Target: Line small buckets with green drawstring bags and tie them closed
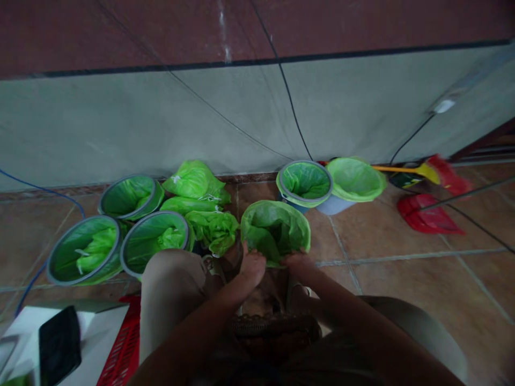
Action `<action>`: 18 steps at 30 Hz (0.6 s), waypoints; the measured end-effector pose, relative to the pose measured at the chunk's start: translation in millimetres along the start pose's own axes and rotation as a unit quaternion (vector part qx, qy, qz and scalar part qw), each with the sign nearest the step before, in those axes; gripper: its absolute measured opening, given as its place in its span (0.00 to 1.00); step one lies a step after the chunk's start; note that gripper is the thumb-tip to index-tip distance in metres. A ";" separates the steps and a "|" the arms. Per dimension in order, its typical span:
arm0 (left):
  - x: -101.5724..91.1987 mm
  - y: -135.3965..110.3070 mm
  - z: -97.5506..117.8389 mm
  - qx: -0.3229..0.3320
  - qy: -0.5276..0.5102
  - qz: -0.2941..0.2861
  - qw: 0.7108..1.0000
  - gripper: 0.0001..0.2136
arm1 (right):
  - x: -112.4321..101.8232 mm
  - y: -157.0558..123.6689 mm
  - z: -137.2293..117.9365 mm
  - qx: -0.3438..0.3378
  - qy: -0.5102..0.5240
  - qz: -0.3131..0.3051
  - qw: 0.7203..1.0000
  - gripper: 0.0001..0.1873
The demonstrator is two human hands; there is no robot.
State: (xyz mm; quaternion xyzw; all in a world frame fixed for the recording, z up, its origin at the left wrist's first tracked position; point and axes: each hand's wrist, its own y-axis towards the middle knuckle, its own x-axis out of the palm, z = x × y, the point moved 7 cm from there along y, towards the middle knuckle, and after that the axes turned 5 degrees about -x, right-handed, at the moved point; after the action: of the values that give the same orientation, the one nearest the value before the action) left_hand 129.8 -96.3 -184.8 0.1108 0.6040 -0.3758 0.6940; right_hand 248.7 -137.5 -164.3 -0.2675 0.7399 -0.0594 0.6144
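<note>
A small bin lined with a green plastic bag [276, 228] stands on the tiled floor right in front of me. My left hand [252, 266] grips the near rim of the bag, fingers curled over its edge. My right hand [298, 261] holds the same rim a little to the right, fingers closed on the plastic. Both knees frame the bin from below.
Three grey-rimmed bins with green liners [155, 236] stand at the left, beside loose green bags [196, 182]. Two more lined bins [306, 183] sit by the grey wall. A red dustpan [428, 217] and broom lie at the right. A red basket [123, 348] and a white box sit lower left.
</note>
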 end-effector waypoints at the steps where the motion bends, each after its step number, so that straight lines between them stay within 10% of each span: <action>1: 0.5 -2.0 2.9 -0.008 0.004 -0.015 1.000 0.10 | -3.3 -0.7 6.2 0.011 -0.008 0.014 1.000 0.17; 10: -19.8 -15.5 0.5 0.008 -0.034 -0.056 0.998 0.38 | -37.2 1.1 21.1 0.010 0.045 0.075 0.996 0.16; 18: -38.0 -23.0 -1.1 0.020 -0.049 -0.004 0.999 0.11 | -16.0 11.7 -5.9 -0.034 0.083 0.040 0.995 0.16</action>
State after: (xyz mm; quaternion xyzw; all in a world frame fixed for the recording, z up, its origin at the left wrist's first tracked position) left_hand 114.4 -96.8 -143.2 0.1032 0.5623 -0.3956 0.7188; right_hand 241.0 -121.4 -153.8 -0.2527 0.8001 -0.0311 0.5432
